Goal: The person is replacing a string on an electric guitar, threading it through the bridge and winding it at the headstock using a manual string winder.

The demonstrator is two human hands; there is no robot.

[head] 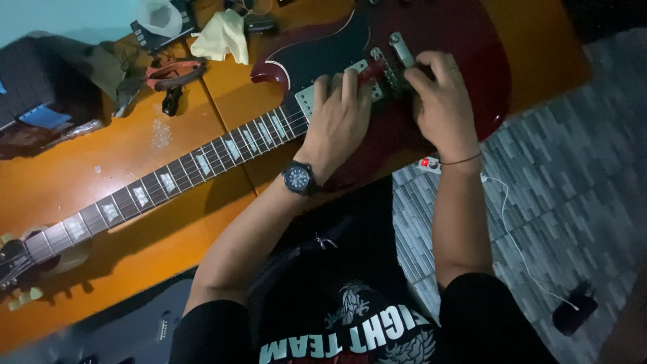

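Note:
A dark red electric guitar (472,40) with a black pickguard lies flat on an orange wooden table (168,243), its neck (162,182) running down to the left. My left hand (339,118), with a black wristwatch, rests palm down on the strings over the pickup near the neck's end. My right hand (441,101) sits on the body by the metal bridge (391,57), fingers curled at the strings there. What the fingertips pinch is hidden.
A red-handled pliers (176,71), a pale cloth (222,37) and small dark items lie at the table's far side. A white power strip (429,164) with a cable and a dark phone-like object (574,313) lie on the grey tiled floor at right.

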